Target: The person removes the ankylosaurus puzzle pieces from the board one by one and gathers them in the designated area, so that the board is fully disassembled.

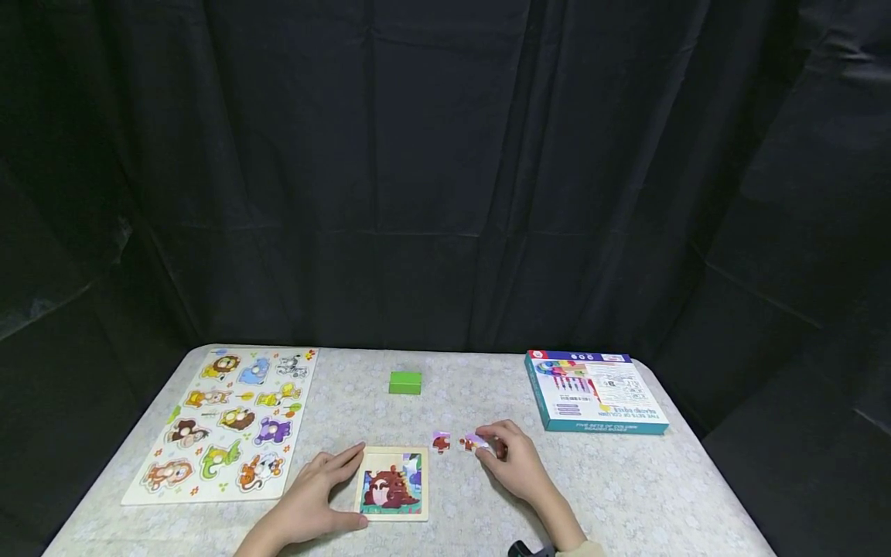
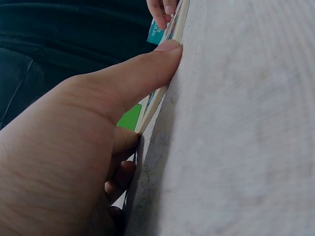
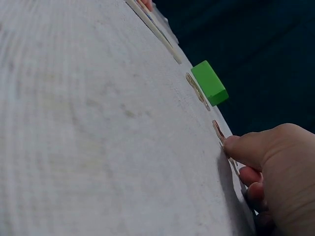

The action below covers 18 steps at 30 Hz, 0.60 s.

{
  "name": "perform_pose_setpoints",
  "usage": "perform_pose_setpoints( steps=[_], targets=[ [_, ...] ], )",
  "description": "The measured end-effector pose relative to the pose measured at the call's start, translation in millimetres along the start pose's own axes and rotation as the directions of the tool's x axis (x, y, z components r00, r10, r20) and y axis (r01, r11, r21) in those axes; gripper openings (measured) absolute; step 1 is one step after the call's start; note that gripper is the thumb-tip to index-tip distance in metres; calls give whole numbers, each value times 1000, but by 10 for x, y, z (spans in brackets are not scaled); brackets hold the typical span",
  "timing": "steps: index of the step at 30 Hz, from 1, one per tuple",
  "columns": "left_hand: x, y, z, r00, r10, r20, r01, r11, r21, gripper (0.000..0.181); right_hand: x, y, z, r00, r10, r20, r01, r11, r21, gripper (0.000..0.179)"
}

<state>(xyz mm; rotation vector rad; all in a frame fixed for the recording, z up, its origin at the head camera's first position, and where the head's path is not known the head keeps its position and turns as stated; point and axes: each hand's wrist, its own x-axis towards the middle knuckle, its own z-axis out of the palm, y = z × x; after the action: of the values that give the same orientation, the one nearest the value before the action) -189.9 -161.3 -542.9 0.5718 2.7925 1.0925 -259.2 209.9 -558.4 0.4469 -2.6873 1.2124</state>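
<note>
A small wooden puzzle tray (image 1: 393, 514) with a red-brown dragon picture lies flat near the table's front. My left hand (image 1: 309, 499) holds it by the left side, thumb at the near corner and index finger at the far one. In the left wrist view the thumb presses on the tray's pale edge (image 2: 153, 109). Right of the tray, a loose jigsaw piece (image 1: 442, 442) lies on the cloth. My right hand (image 1: 515, 460) pinches another purple and red-brown jigsaw piece (image 1: 468, 443) at the table surface, its fingers hiding part of it.
A green block (image 1: 405, 383) sits behind the tray. At left lies a large animal peg board (image 1: 233, 422); at back right, a teal and white box (image 1: 595, 393). A pale patterned cloth (image 1: 348, 394) covers the table, and black curtains (image 1: 445, 170) hang behind it.
</note>
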Motion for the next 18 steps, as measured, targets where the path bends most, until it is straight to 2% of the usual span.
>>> perform_pose_setpoints(
  steps=[5,11,18],
  targets=[
    [3,10,-6,1000,7,7,-8,1000,9,104,-4,-14,-27,1000,30,7,-30,999,16,25],
    [32,-11,5,1000,-5,12,5,1000,12,106,24,-71,-76,998,48,37,-48,999,-20,28],
    [1,2,-4,1000,-12,13,12,1000,24,106,19,-233,-137,999,-2,51,3,1000,-24,30]
  ],
)
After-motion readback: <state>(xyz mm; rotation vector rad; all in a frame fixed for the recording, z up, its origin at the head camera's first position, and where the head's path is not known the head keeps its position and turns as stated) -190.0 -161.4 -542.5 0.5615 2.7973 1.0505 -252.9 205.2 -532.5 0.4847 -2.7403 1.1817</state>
